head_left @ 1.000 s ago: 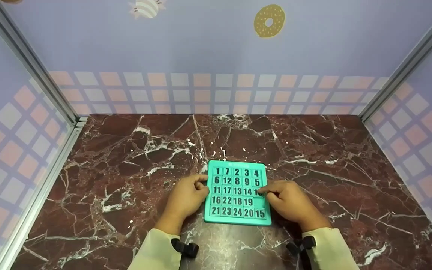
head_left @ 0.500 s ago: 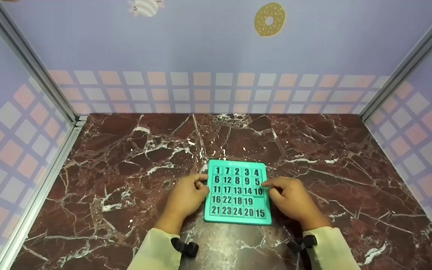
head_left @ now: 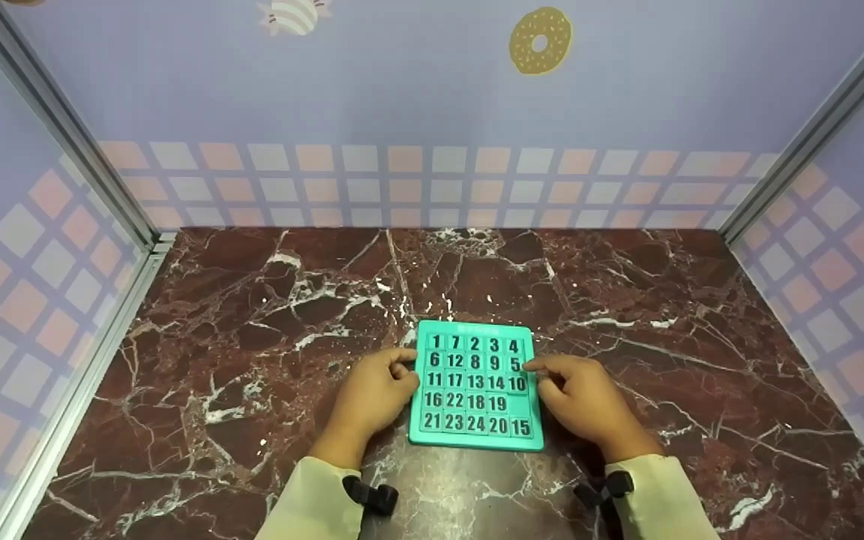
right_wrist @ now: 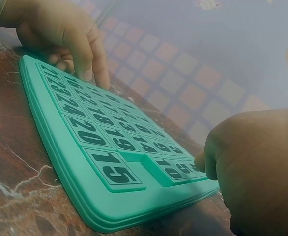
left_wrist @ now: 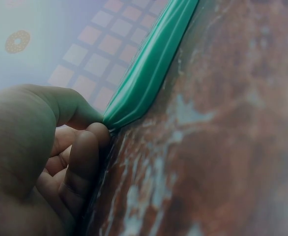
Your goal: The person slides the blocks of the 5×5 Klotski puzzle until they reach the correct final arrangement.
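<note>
The wall [head_left: 432, 82] stands beyond the board [head_left: 477, 441]; the table [head_left: 664, 300] lies beneath it. At the board's left edge, the left hand [head_left: 374, 394] pinches the rim between thumb and forefinger, other fingers curled. At its right edge, the right hand [head_left: 580, 394] grasps nothing, forefinger extended to tile 5 [head_left: 514, 365]. A gap [head_left: 519, 406] shows in the board's right column, between tile 10 [head_left: 516, 384] and tile 15 [head_left: 520, 427].

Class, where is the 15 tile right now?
In the head view, the 15 tile sits at the bottom right of the board, right of the 20 tile, below the empty slot.
</note>
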{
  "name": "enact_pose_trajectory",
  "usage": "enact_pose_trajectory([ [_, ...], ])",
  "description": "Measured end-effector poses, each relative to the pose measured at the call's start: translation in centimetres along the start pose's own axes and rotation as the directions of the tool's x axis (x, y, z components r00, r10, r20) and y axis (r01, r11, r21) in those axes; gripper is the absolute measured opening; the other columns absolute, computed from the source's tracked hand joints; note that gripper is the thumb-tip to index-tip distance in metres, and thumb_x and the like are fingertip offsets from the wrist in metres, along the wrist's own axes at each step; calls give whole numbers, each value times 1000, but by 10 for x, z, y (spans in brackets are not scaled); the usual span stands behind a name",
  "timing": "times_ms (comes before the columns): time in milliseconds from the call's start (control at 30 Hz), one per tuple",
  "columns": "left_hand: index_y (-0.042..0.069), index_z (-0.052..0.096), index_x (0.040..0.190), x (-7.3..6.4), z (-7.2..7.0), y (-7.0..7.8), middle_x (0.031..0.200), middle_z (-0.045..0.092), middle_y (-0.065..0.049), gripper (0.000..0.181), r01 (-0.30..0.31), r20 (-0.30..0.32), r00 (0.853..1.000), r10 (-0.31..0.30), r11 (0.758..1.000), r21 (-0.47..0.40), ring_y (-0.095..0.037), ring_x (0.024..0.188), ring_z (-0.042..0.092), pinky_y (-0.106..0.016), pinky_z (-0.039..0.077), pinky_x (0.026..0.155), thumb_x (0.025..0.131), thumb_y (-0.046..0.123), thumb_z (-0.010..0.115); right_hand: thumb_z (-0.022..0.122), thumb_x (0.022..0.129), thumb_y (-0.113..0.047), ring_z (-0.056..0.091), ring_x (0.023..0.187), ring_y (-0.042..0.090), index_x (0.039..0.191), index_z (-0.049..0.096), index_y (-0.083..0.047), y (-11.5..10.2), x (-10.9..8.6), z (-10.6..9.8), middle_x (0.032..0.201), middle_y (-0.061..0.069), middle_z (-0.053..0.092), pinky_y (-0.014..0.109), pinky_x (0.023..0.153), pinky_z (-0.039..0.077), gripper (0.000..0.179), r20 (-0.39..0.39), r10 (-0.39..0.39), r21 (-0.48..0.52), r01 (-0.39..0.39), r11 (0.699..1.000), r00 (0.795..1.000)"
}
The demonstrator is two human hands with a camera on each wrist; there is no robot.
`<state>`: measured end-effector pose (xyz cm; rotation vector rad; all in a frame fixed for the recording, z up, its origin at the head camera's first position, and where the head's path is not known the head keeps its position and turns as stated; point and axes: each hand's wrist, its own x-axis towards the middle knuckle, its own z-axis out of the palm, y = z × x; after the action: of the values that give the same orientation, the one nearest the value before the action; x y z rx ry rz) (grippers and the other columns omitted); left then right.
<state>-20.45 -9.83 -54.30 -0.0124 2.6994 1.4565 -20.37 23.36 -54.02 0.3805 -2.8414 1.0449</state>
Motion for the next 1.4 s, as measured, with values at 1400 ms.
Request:
enact_pose_trajectory([
  [1400, 11, 78, 138, 0, 0, -1, 83, 61, 5, 43, -10, 5, 1000, 10, 1000, -9, -12, 71, 54, -32, 48, 72, 97, 17, 70, 71, 82, 7, 67, 74, 4, 76, 84, -19, 7, -4, -1, 81, -11, 78, 24, 70, 56, 30, 44, -354, 182, 341, 922, 934],
])
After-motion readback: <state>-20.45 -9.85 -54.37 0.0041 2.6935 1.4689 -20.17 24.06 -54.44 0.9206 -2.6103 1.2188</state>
